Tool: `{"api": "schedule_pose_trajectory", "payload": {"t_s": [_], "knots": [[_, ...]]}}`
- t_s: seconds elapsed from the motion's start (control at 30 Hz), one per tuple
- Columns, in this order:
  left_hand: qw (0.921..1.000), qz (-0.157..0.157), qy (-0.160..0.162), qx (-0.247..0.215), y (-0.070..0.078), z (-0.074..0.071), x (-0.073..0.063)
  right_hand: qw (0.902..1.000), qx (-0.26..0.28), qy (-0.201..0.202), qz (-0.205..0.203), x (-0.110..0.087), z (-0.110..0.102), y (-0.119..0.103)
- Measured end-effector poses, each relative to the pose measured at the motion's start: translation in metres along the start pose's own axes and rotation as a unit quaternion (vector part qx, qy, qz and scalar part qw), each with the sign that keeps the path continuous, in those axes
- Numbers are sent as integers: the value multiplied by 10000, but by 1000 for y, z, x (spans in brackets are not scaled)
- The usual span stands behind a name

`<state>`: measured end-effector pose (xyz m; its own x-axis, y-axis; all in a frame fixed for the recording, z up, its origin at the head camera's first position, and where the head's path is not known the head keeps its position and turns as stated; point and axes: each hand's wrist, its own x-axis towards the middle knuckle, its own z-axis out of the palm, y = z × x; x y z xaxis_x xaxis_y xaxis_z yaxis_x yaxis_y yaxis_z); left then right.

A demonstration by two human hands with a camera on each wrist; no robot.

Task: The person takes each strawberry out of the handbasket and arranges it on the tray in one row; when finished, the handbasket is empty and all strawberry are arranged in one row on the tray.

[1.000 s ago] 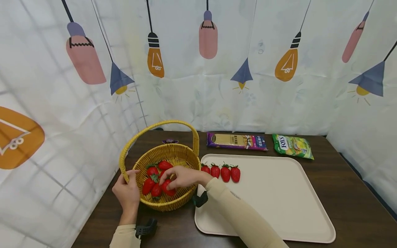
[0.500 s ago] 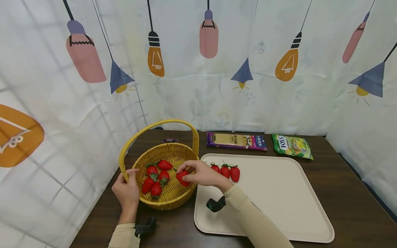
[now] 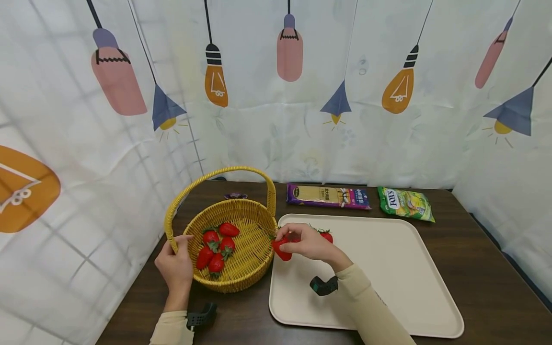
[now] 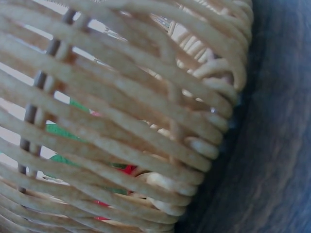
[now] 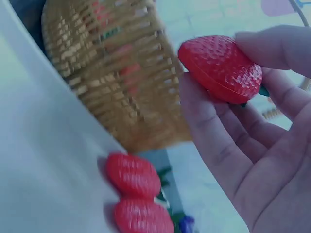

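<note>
My left hand (image 3: 175, 268) grips the left side of a yellow wicker basket (image 3: 229, 286), where its handle meets the rim. Several red strawberries (image 3: 216, 263) with green leaves lie in the basket's left part. Just right of the rim, over the tray's left edge, my right hand (image 3: 310, 245) pinches a strawberry (image 3: 281, 249) between thumb and fingers; the right wrist view shows this strawberry (image 5: 221, 68) closely. Other strawberries (image 3: 326, 236) on the cream tray (image 3: 388, 282) are mostly hidden behind that hand. Woven basket wall (image 4: 121, 111) fills most of the left wrist view.
Behind the tray lie a purple pasta packet (image 3: 328, 197) and a green candy bag (image 3: 406, 204). A small purple wrapped item (image 3: 235, 196) sits behind the basket. Patterned curtains (image 3: 267, 124) enclose the dark wooden table (image 3: 491, 278) at the back and sides.
My right hand has lifted a strawberry out of the basket and carried it right, past the rim to the tray's left edge. My left hand has stayed on the basket.
</note>
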<state>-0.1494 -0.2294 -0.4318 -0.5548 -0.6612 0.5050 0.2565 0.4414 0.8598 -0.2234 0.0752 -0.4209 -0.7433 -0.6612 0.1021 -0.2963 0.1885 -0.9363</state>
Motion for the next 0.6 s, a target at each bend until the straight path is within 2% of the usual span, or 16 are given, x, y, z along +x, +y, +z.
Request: {"api": "schedule_pose_trajectory", "payload": {"t_s": [0.13,0.3,0.4,0.6], "knots": [[10000,-10,23,12,-6,0,1,9997,1,-11,238,-7,-10,8],[10000,-3,43,86,-32,3,6,9974,40,130,705,-15,-27,14],[9999,8,32,110,-42,3,7,9963,-33,264,818,-21,-39,18],[9999,-4,29,137,-43,3,7,9930,16,692,953,-35,-64,25]]}}
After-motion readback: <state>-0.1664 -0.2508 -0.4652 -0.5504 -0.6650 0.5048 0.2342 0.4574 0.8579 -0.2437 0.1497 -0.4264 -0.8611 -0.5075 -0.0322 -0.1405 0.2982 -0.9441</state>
